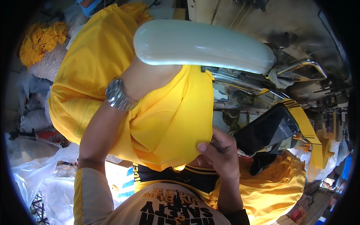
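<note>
A large piece of yellow fabric [180, 112] drapes over my lap and runs up under the long, pale, rounded arm of a sewing machine [202, 47]. My left hand [157, 73], a metal-banded watch on its wrist, reaches across the fabric. Its fingers disappear behind the machine arm, so whether they grip cannot be seen. Lower down, my right hand [221, 150] is closed, pinching the fabric's right edge between thumb and finger. The fabric's upper right corner lies by the metal parts under the machine arm.
A black smartphone [268, 129] rests right of my right hand, beside a yellow strip [305, 123]. More yellow cloth [277, 187] hangs at the lower right. Clear plastic bags [56, 187] and a bundle of yellow cloth [43, 41] lie at the left. A bent metal bar [305, 65] sticks out at right.
</note>
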`<state>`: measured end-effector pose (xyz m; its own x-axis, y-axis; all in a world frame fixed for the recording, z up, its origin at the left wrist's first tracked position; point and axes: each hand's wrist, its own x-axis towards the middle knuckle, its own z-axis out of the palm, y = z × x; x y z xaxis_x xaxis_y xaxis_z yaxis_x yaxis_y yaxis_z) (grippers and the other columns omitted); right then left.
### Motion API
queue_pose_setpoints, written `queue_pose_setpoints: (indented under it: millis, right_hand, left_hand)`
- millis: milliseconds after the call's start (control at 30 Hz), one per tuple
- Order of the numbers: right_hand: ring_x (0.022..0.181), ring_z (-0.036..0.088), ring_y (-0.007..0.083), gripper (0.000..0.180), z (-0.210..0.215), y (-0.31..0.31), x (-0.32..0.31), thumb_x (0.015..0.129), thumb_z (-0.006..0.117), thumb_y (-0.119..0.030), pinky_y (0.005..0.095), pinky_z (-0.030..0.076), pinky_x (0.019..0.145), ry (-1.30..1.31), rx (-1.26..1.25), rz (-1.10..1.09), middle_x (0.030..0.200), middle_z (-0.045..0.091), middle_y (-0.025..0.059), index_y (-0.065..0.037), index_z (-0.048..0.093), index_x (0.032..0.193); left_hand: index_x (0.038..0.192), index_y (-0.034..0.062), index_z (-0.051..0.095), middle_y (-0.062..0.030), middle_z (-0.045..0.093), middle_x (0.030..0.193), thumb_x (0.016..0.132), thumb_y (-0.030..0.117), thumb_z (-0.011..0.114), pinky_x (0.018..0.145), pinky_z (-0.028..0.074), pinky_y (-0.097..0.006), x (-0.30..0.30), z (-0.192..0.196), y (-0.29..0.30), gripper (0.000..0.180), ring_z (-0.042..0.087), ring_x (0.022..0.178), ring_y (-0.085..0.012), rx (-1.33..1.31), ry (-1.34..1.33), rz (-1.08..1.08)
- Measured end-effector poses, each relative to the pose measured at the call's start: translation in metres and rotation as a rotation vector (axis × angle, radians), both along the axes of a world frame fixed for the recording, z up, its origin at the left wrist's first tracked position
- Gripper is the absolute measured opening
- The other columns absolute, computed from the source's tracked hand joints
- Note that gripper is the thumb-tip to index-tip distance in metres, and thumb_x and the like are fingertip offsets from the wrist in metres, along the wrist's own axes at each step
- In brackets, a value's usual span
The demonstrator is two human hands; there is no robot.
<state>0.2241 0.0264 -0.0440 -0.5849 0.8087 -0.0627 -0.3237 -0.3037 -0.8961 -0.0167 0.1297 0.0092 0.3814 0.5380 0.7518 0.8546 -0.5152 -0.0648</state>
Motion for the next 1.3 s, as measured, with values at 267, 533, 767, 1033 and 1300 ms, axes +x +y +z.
queue_pose_setpoints:
  millis: [267,533,767,1033,1300]
  right_hand:
    - [0.056,0.051,-0.0014,0.034,0.009,0.020,-0.018,0.092,0.061,-0.004,0.0145,0.042,0.049,0.018,-0.038,-0.057,0.082,0.063,-0.0003,0.003,0.053,0.124]
    - [0.049,0.044,-0.0014,0.031,0.019,0.030,-0.025,0.091,0.063,-0.009,0.0156,0.040,0.046,0.019,0.004,-0.075,0.076,0.063,0.0005,0.002,0.056,0.119]
    - [0.054,0.049,0.0002,0.019,0.010,0.027,-0.029,0.093,0.064,-0.015,0.0168,0.040,0.049,-0.204,0.150,-0.127,0.070,0.061,-0.0018,0.002,0.066,0.100]
    - [0.054,0.050,0.0015,0.021,0.010,0.022,-0.017,0.096,0.060,-0.019,0.0180,0.038,0.049,-0.310,0.209,-0.146,0.066,0.059,-0.0022,0.001,0.067,0.094]
    - [0.053,0.048,0.0026,0.021,0.009,0.030,-0.025,0.096,0.060,-0.018,0.0203,0.038,0.050,-0.355,0.313,-0.226,0.063,0.057,-0.0019,0.001,0.065,0.087]
  left_hand:
    - [0.112,0.0017,0.064,-0.0144,0.066,0.106,0.087,0.019,0.066,0.087,0.046,-0.041,-0.011,0.000,-0.088,0.031,0.062,0.097,-0.0331,-0.349,-0.599,0.238]
    - [0.111,-0.0009,0.063,-0.0185,0.063,0.107,0.083,0.012,0.070,0.080,0.045,-0.046,-0.003,-0.014,-0.140,0.032,0.058,0.090,-0.0357,-0.392,-0.598,0.459]
    - [0.107,0.0053,0.066,-0.0118,0.062,0.115,0.082,0.005,0.065,0.094,0.047,-0.040,0.029,0.005,-0.087,0.024,0.060,0.110,-0.0311,-0.248,-0.224,-0.255]
    - [0.103,0.0047,0.066,-0.0104,0.063,0.109,0.080,0.006,0.065,0.093,0.048,-0.044,0.031,-0.003,-0.082,0.023,0.062,0.103,-0.0303,-0.242,-0.161,-0.172]
    - [0.098,0.0027,0.066,-0.0105,0.063,0.105,0.081,0.008,0.065,0.087,0.048,-0.041,0.026,0.001,-0.063,0.018,0.061,0.096,-0.0306,-0.268,-0.214,-0.161]
